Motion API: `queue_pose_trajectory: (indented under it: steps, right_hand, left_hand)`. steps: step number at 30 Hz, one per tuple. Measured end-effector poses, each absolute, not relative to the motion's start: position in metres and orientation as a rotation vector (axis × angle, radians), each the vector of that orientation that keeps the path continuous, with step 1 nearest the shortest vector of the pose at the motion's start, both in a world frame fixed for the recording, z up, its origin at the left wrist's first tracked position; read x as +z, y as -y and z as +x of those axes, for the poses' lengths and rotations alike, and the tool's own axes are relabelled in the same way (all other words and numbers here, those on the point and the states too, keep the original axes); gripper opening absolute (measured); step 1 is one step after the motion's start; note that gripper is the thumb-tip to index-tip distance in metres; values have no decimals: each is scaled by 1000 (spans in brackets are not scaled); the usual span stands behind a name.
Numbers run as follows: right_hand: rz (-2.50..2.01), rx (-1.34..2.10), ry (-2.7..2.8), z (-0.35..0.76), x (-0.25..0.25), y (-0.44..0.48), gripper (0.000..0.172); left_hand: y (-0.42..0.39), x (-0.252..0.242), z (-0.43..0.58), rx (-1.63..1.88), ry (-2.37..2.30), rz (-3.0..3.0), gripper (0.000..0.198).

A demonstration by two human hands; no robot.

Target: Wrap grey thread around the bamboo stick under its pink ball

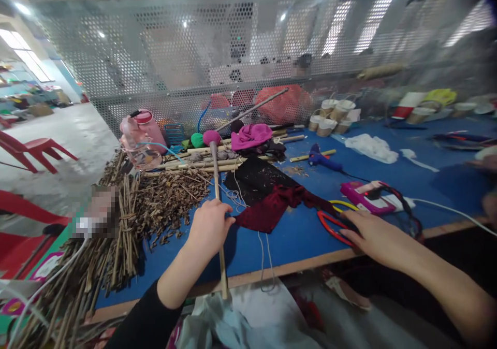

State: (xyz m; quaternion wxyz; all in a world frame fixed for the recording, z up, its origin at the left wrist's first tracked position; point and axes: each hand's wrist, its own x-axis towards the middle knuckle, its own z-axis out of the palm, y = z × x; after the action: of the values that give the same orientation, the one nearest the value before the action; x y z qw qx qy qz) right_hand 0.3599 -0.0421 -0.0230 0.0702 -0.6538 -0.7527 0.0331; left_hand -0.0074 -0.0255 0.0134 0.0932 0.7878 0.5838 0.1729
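My left hand is closed around a thin wooden stick, tilted away from me and topped by a magenta fabric ball. Beside its fingertips lies the corner of a dark red cloth, stretching right across a black cloth. At the cloth's right end, my right hand is curled with its thumb and fingers at red-rimmed handles, which look like scissors; their blades are hidden. A yellow curved handle shows just behind these fingers. White string hangs over the table's front edge.
Dry twigs and curled brown plant bits cover the left side. Behind are a pink jug, magenta cloth and sticks. To the right are a blue glue gun, a purple-white device with cables, and small pots.
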Motion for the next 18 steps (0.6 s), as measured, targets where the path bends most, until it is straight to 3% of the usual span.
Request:
queue_pose_trajectory:
  steps: [4,8,11,13,18]
  right_hand:
    - [-1888,177,2324,367,-35,35,27]
    - [-1813,-71,2333,360,-37,30,36]
    - [-1840,-238,2326,357,-39,30,43]
    - [-1866,-245,2308,356,-39,29,44]
    - [-1950,67,2275,351,-27,26,50]
  left_hand:
    - [14,12,24,215,-1785,2411,20]
    - [5,4,46,72,-1803,2389,20]
    - [2,-1,46,161,-1676,2428,8]
    - [0,-3,41,287,-1612,2388,11]
    - [-4,-1,33,585,-1495,2045,11]
